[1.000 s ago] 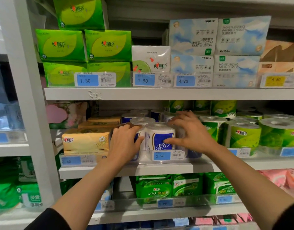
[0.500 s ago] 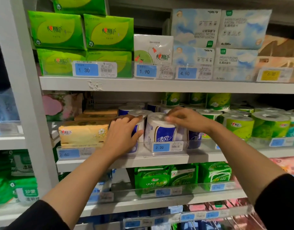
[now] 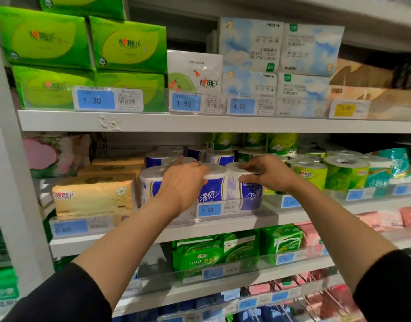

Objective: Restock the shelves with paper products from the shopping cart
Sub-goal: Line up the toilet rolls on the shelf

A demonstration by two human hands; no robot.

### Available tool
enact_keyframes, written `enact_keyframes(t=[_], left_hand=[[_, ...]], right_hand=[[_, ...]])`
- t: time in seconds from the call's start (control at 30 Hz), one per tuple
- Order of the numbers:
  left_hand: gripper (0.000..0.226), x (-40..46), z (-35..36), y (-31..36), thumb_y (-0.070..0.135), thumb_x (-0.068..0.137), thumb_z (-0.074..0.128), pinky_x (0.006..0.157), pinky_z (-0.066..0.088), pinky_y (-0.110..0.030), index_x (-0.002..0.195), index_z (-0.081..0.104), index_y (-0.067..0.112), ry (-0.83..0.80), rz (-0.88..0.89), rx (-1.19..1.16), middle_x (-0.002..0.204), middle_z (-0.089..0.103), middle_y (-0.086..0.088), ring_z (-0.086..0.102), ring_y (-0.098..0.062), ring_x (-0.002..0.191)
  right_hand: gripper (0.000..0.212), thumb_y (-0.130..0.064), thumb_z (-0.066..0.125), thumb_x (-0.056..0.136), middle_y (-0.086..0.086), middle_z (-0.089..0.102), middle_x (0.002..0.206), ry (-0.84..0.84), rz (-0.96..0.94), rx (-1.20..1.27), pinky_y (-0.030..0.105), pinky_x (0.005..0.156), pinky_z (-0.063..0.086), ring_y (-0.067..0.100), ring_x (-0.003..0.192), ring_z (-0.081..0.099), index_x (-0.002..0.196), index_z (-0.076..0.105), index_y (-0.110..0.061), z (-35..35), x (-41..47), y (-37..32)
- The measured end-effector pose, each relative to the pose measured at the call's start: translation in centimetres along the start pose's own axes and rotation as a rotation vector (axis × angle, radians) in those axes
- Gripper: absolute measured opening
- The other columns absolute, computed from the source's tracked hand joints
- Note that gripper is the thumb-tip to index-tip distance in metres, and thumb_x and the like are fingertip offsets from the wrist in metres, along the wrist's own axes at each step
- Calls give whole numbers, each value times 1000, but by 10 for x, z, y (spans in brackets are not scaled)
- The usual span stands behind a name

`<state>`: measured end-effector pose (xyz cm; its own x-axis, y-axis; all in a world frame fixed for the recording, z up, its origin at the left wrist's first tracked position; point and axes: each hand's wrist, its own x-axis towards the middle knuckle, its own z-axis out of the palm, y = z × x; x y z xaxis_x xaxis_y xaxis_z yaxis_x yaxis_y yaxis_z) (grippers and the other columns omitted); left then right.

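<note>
White store shelving (image 3: 139, 123) holds green tissue packs (image 3: 127, 44) above. On the middle shelf, behind a clear front rail, stand blue-and-white wrapped toilet paper rolls (image 3: 211, 194). Left hand (image 3: 183, 182) curls over one roll's top; right hand (image 3: 267, 174) pinches the neighbouring roll (image 3: 234, 182) between thumb and fingers

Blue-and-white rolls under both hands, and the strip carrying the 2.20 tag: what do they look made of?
Blue-and-white rolls: soft white paper on top, apparently wrapped in glossy printed plastic film, judging by the sheen on the blue print. Both the left hand and right hand grip them. Price strip: clear rigid plastic, seemingly, since the rolls show through it.
</note>
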<state>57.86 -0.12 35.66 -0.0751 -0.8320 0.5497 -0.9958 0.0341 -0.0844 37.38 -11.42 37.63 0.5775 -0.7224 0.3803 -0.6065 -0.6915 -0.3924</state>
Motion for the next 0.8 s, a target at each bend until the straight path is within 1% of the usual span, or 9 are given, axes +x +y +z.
enact_keyframes(t=[0.07, 0.2, 0.3, 0.37, 0.47, 0.53, 0.63, 0.73, 0.8], left_hand=[[38, 2, -5, -4, 36, 99, 48, 88, 49, -34, 134, 50, 23, -18, 9, -15, 128, 60, -1, 57, -19, 114], [38, 5, -11, -17, 37, 99, 47, 87, 50, -34, 136, 50, 28, -79, 81, -26, 130, 59, 3, 55, -18, 117], [38, 7, -11, -25, 39, 98, 48, 90, 51, -33, 134, 51, 28, -74, 101, -50, 134, 56, 6, 53, -15, 119], [41, 8, -10, -25, 41, 97, 49, 91, 50, -31, 136, 49, 28, -83, 103, -61, 137, 55, 6, 52, -14, 121], [45, 9, -8, -20, 42, 97, 49, 92, 48, -31, 140, 45, 29, -107, 101, -70, 137, 54, 6, 51, -14, 121], [47, 12, -5, -12, 43, 97, 48, 90, 48, -32, 141, 42, 29, -115, 98, -67, 137, 54, 5, 52, -14, 119], [47, 15, -2, 0, 44, 98, 46, 89, 48, -32, 142, 41, 28, -96, 65, -44, 135, 54, 4, 53, -16, 117], [45, 16, 2, 11, 46, 97, 46, 87, 49, -32, 137, 45, 25, -72, 28, -14, 132, 56, 2, 55, -16, 114], [49, 13, 4, 17, 47, 96, 47, 93, 48, -34, 139, 45, 23, -51, -2, -19, 135, 55, 2, 53, -17, 118]], right_hand=[[45, -37, 71, 85, 1, 66, 124, -4, 5, -54, 31, 86, 52, 16, 109, 61, 126, 65, -17, -2, 2, 0], [33, -34, 57, 96, 2, 67, 115, 57, 54, 166, 23, 71, 48, 17, 106, 61, 120, 66, -13, -11, 1, 9], [34, -27, 48, 101, 3, 61, 129, 132, 83, 239, 28, 83, 47, 15, 113, 53, 130, 59, -14, -10, 7, 11], [34, -23, 46, 102, 2, 58, 133, 125, 109, 318, 28, 84, 46, 16, 117, 51, 134, 56, -15, -9, 10, 13], [26, -14, 52, 98, 1, 62, 125, 23, 149, 390, 25, 80, 50, 15, 110, 58, 122, 63, -14, -12, 9, 20], [20, -13, 57, 96, 1, 66, 121, -52, 178, 508, 27, 83, 54, 13, 106, 63, 113, 67, -14, -10, 6, 30], [26, -17, 65, 91, 0, 66, 122, -87, 162, 627, 34, 90, 56, 14, 106, 66, 117, 66, -15, -6, 3, 44], [34, -15, 75, 81, -1, 66, 116, -135, 71, 543, 28, 78, 58, 12, 96, 69, 114, 64, -13, -7, 1, 44], [34, -15, 79, 77, 0, 65, 113, -128, 35, 427, 27, 74, 58, 12, 93, 68, 107, 62, -12, -8, 3, 41]])
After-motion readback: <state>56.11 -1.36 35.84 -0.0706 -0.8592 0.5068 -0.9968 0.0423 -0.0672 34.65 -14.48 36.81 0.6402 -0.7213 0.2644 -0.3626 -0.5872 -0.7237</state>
